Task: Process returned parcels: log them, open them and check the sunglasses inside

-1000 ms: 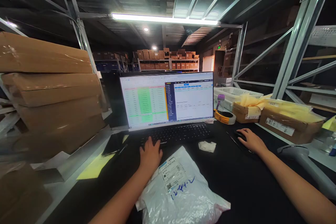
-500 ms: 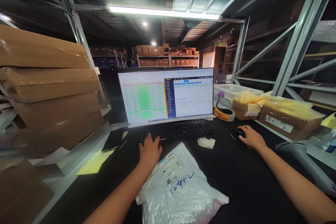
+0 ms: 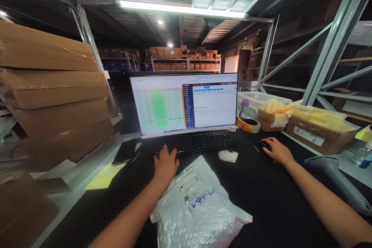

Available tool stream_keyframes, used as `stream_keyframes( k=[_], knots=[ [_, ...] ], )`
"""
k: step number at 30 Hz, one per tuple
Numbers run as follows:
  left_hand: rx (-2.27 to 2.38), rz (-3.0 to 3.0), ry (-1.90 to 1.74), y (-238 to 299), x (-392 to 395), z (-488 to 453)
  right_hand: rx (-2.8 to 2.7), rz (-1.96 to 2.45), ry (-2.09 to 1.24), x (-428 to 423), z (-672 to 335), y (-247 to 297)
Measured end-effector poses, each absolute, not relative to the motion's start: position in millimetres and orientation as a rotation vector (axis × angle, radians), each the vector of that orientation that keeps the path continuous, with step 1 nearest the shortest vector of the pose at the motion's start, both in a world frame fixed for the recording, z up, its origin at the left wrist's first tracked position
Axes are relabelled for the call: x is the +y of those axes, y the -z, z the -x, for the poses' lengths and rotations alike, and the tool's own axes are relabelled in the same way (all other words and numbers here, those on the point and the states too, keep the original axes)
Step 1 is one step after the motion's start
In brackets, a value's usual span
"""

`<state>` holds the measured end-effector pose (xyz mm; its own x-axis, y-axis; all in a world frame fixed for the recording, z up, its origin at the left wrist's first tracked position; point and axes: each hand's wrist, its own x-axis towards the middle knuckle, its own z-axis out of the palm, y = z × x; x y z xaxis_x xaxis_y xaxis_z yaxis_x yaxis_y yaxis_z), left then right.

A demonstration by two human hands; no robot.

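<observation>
My left hand (image 3: 166, 164) rests with fingers spread on the near left edge of the black keyboard (image 3: 197, 142). Over on the right, my right hand (image 3: 278, 151) is curved over a dark computer mouse (image 3: 265, 146), which its fingers partly hide. Between my arms lies a white plastic mailer bag (image 3: 203, 217) with a printed shipping label (image 3: 189, 185) and blue handwriting. Behind the keyboard stands a monitor (image 3: 213, 104), showing a spreadsheet with a green column on the left and another window on the right. A crumpled white paper (image 3: 228, 156) sits just in front of the keyboard.
Stacked cardboard boxes (image 3: 55, 89) rise at the left. A phone (image 3: 124, 153) and yellow paper (image 3: 104, 176) lie beside the keyboard. On the right are a tape roll (image 3: 248, 125), a white basket (image 3: 261, 99), small boxes (image 3: 319, 130) of yellow packets and a grey barcode scanner (image 3: 340, 178).
The view has shifted very slightly. Both hands stay where they were, the left at the keyboard and the right on the mouse.
</observation>
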<state>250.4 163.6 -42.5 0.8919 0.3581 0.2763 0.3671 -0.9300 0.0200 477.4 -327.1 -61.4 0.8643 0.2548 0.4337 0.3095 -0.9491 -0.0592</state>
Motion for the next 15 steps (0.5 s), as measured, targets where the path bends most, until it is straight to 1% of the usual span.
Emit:
stream_keyframes(
  k=[15],
  knots=[
    [-0.568, 2.976, 0.443, 44.9, 164.7, -251.6, -0.425, 2.875, 0.660, -320.6, -469.9, 54.5]
  ],
)
